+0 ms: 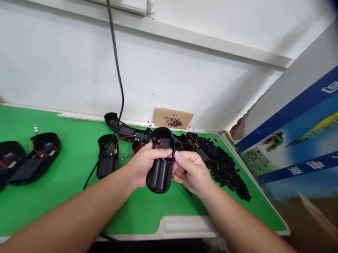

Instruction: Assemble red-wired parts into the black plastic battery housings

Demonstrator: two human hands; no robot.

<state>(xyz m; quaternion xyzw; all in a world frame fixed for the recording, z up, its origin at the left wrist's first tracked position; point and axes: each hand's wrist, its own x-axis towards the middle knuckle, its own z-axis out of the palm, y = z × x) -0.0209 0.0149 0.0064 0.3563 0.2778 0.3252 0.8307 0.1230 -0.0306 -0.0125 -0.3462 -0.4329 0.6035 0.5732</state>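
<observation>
In the middle of the view, my left hand (141,164) is closed around a black plastic housing (159,178), its thumb lying across the face. The housing has a rounded hollow top, two long battery slots below and a thin red wire inside. At its right edge, near the small metal contacts by my left thumb, my right hand (192,170) is closed in a pinch. Whatever sits between those right fingertips is too small or hidden to make out. Behind my hands lie more black housings with red wires, one of them (107,160) just left of my left hand.
Two more wired housings (36,163) lie left on the green table (82,206). A heap of small black parts (223,165) spreads at right. Cardboard (174,116) with tiny dark pieces leans at the wall. A black cable (117,68) hangs down; a printed box (305,134) stands right.
</observation>
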